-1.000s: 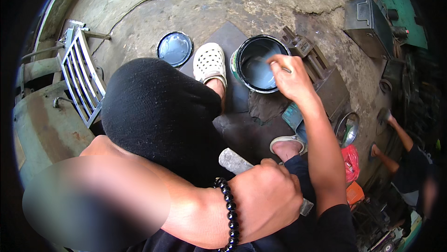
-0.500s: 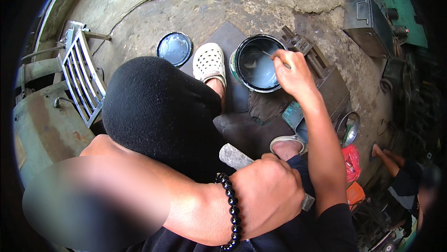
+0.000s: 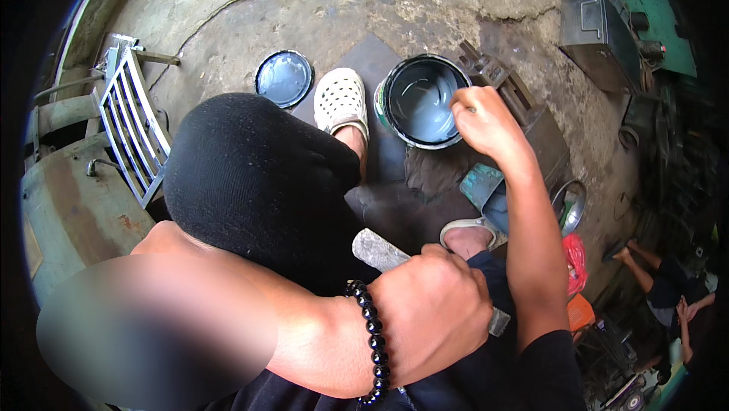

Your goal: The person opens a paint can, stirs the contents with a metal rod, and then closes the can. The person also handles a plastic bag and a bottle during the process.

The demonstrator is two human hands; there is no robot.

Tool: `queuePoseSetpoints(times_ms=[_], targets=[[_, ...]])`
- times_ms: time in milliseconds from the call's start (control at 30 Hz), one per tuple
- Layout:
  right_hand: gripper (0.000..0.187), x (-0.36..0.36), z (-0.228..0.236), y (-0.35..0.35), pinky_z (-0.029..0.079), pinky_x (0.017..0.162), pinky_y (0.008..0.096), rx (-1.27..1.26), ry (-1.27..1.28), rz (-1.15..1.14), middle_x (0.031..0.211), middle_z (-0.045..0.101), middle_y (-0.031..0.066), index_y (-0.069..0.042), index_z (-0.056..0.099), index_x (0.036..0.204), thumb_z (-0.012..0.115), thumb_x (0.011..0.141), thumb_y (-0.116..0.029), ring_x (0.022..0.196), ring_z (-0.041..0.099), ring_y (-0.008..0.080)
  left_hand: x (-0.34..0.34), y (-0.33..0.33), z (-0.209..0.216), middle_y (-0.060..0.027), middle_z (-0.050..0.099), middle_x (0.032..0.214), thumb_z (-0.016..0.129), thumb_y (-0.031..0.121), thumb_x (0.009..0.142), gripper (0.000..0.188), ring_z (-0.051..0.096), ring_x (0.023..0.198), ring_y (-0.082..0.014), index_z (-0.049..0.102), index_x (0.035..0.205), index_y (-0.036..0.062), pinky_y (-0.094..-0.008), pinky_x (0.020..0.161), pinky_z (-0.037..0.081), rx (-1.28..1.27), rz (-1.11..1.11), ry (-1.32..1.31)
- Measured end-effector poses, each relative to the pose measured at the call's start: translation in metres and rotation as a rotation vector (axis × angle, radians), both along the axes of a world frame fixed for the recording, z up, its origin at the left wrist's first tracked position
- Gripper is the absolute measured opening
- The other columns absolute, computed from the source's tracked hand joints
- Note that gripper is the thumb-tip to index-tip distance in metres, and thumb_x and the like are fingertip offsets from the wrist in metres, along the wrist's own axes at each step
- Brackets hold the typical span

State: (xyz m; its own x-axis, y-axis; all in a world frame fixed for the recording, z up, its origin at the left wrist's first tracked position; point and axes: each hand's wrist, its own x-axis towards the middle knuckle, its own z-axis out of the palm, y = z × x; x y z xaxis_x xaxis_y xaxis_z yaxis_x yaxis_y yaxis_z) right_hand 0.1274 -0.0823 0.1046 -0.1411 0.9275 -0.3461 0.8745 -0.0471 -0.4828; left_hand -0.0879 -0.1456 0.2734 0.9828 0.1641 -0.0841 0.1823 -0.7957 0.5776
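Paint can (image 3: 404, 137), likely mid-stir: right hand (image 3: 486, 124) pinches stick (image 3: 472, 110) beside it, left hand (image 3: 429, 316) clamps bar (image 3: 377, 251); next stroke wants steadiness.

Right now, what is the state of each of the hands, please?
Left hand: closed around a grey bar.
Right hand: closed, by the can; what it holds cannot be told.

The open can (image 3: 383, 116) stands upright in the upper middle of the frame, its round rim dark and smeared. Glossy grey-blue liquid (image 3: 423, 111) lies inside, lightly streaked. The bar (image 3: 377, 250), pale grey and mottled, slants down rightward in the lower middle, its midsection covered, both ends showing.
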Motion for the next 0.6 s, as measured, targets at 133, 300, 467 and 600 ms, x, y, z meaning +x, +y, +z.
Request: queuePoseSetpoints(times_ms=[133,300,467,600], targets=[[0.03,0.0022,-0.0046,0.0013,0.051,0.066,0.0404,0.067,0.364,-0.126,0.072,0.066,0.0201,0.007,0.066,0.088,0.051,0.08,-0.019,0.068,0.067,0.0299,-0.0003,-0.0013,-0.0013,-0.0019,0.058,0.07,0.06,0.02,0.079,0.015,0.059,0.067,-0.0155,0.066,0.075,0.0067,-0.0263,0.058,0.046,-0.003,-0.05,0.004],[0.028,0.0073,-0.004,0.0036,0.051,0.067,0.0404,-0.133,0.193,0.033,0.073,0.065,0.02,0.008,0.066,0.089,0.05,0.083,-0.015,0.071,0.067,0.0305,0.0,-0.0022,-0.0023,-0.0029,0.057,0.068,0.06,0.02,0.079,0.016,0.06,0.065,-0.016,0.066,0.075,0.0052,-0.0266,0.057,0.046,-0.014,-0.042,0.034],[0.027,0.0062,-0.0011,0.0031,0.051,0.068,0.0401,0.054,0.134,-0.012,0.073,0.065,0.0204,0.008,0.065,0.089,0.05,0.084,-0.014,0.072,0.067,0.0313,0.0008,-0.0026,-0.0017,-0.0036,0.058,0.067,0.061,0.019,0.079,0.016,0.061,0.066,-0.0165,0.065,0.076,0.0039,-0.0272,0.058,0.047,0.014,-0.03,0.047],[0.028,0.0049,-0.0022,0.0027,0.05,0.067,0.0429,0.027,0.257,-0.034,0.073,0.064,0.0231,0.008,0.064,0.087,0.049,0.084,-0.014,0.071,0.067,0.0341,0.0024,-0.0029,-0.001,-0.0038,0.057,0.067,0.061,0.019,0.079,0.017,0.062,0.066,-0.017,0.064,0.076,0.0032,-0.0273,0.059,0.048,-0.048,-0.073,0.035]])
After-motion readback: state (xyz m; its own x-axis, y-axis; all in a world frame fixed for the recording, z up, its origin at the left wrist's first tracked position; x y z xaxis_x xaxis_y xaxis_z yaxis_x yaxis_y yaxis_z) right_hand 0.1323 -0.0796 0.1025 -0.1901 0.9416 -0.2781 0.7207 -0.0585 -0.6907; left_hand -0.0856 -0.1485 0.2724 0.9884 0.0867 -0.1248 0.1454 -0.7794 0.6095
